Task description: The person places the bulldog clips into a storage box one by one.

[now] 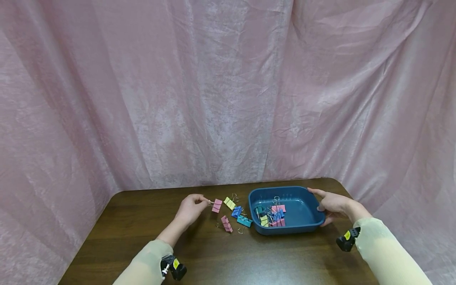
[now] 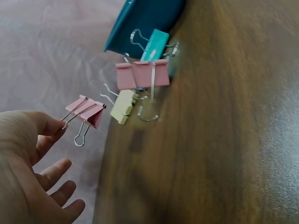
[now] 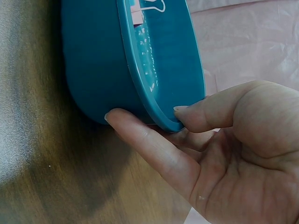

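Observation:
My left hand (image 1: 191,209) pinches a pink binder clip (image 1: 217,206) by a wire handle between thumb and forefinger; in the left wrist view the clip (image 2: 85,110) hangs clear of the table and the other fingers are loosely bent. At the right end of a blue plastic tray (image 1: 292,229), my right hand (image 1: 336,206) grips its rim. The right wrist view has the thumb over the edge of the tray (image 3: 98,60) and fingers against its outer wall. Several binder clips (image 1: 278,215) in pink, blue, yellow and green lie in the tray's left part.
Between the left hand and the tray lie a yellow clip (image 1: 229,203), a blue clip (image 1: 236,211), a teal clip (image 1: 244,221) and another pink clip (image 1: 226,224). They rest on a dark wooden table (image 1: 221,257). A pink curtain (image 1: 199,99) hangs behind the table's far edge.

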`<state>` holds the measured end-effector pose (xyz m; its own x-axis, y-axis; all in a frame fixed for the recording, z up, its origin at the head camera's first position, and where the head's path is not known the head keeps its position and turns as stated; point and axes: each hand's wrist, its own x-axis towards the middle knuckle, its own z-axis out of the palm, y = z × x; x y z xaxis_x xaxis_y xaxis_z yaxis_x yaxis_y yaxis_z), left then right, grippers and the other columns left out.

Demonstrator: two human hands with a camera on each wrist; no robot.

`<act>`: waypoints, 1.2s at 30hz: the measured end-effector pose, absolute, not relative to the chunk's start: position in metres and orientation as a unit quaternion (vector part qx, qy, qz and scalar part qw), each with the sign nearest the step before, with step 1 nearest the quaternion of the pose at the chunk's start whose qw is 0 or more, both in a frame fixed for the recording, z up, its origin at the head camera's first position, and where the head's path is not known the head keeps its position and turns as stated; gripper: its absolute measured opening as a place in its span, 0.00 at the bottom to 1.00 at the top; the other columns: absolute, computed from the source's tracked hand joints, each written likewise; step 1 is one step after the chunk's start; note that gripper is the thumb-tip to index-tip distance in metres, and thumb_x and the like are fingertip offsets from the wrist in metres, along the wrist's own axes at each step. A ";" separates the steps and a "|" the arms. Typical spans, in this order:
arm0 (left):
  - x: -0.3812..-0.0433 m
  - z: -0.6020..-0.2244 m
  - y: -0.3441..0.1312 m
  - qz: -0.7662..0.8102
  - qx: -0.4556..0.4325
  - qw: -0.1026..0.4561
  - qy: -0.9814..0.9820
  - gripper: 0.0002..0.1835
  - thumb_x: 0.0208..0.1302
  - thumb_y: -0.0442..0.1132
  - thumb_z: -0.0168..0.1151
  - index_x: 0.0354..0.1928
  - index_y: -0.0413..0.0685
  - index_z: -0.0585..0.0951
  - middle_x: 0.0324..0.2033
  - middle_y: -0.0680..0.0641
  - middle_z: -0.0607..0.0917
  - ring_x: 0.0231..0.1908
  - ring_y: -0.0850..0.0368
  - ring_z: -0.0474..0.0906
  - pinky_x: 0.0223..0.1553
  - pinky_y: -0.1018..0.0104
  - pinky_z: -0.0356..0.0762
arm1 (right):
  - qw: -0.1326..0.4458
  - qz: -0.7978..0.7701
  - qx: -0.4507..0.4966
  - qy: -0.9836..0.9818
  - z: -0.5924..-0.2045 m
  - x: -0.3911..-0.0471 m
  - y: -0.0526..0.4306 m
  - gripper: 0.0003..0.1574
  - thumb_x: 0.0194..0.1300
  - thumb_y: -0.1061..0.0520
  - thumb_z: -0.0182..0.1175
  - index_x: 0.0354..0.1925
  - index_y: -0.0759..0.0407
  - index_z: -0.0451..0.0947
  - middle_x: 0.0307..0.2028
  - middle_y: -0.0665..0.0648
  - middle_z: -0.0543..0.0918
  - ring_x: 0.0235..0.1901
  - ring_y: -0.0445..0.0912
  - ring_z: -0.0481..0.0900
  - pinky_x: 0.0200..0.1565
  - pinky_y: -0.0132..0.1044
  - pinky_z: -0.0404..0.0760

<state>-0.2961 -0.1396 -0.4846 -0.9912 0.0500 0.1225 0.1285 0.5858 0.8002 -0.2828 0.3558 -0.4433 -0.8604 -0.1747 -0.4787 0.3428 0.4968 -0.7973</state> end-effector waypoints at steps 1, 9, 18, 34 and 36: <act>-0.296 -0.483 -0.140 -0.456 -0.051 0.044 -0.887 0.08 0.65 0.41 0.64 0.35 0.50 0.90 0.59 0.39 0.82 0.64 0.39 0.73 0.65 0.44 0.67 | 0.260 -0.500 0.051 0.824 -0.444 -0.283 0.356 0.52 0.69 0.75 0.47 0.82 0.53 0.40 0.71 0.85 0.39 0.42 0.63 0.84 0.37 0.53 0.87; -0.297 -0.473 -0.139 -0.480 -0.057 0.042 -0.875 0.08 0.67 0.43 0.65 0.36 0.49 0.90 0.61 0.41 0.80 0.67 0.39 0.70 0.68 0.42 0.64 | 0.259 -0.500 0.051 0.825 -0.446 -0.285 0.357 0.53 0.69 0.76 0.47 0.82 0.53 0.39 0.71 0.86 0.38 0.40 0.63 0.84 0.37 0.54 0.87; -0.293 -0.457 -0.136 -0.483 -0.060 0.040 -0.873 0.08 0.67 0.45 0.65 0.37 0.51 0.90 0.62 0.44 0.80 0.68 0.40 0.68 0.67 0.41 0.64 | 0.258 -0.494 0.048 0.829 -0.446 -0.286 0.358 0.52 0.69 0.75 0.47 0.82 0.53 0.39 0.71 0.86 0.38 0.39 0.63 0.85 0.37 0.53 0.87; -0.291 -0.443 -0.124 -0.497 -0.086 0.065 -0.861 0.07 0.65 0.44 0.66 0.36 0.53 0.90 0.60 0.44 0.82 0.66 0.43 0.72 0.68 0.46 0.64 | 0.258 -0.497 0.051 0.827 -0.447 -0.285 0.358 0.53 0.68 0.76 0.46 0.82 0.52 0.39 0.72 0.85 0.36 0.41 0.63 0.84 0.37 0.54 0.87; -0.290 -0.440 -0.122 -0.500 -0.086 0.065 -0.859 0.07 0.65 0.44 0.66 0.36 0.53 0.90 0.60 0.44 0.82 0.66 0.43 0.72 0.68 0.46 0.64 | 0.257 -0.497 0.052 0.827 -0.447 -0.285 0.358 0.53 0.68 0.76 0.47 0.82 0.52 0.40 0.72 0.84 0.36 0.40 0.63 0.84 0.37 0.54 0.87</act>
